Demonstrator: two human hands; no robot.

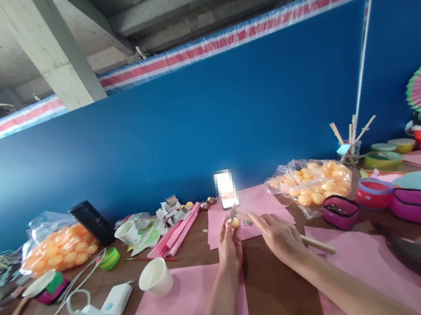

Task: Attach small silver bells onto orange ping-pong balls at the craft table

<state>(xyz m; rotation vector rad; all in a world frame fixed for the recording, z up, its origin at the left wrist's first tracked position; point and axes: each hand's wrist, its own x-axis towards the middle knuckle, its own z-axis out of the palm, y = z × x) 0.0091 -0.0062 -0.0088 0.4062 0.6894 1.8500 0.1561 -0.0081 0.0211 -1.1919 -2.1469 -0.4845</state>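
"What are the fingers doing?"

"The left hand's [229, 249] are pinching nearly closed on a small orange ball [234, 223], over the pink paper [257, 200] on the counter [279, 297]. The right hand's [285, 237] are wrapping around a wooden stick [323, 245], its far end pointing at the ball."

"How should they be working?"

"I'd be bracing the ball lightly and guiding the stick gently; something that round is probably slipping easily."

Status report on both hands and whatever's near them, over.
Left hand: pinching small yellow ball. Right hand: gripping wooden stick, tip near ball. White cup left of left forearm, not between hands.
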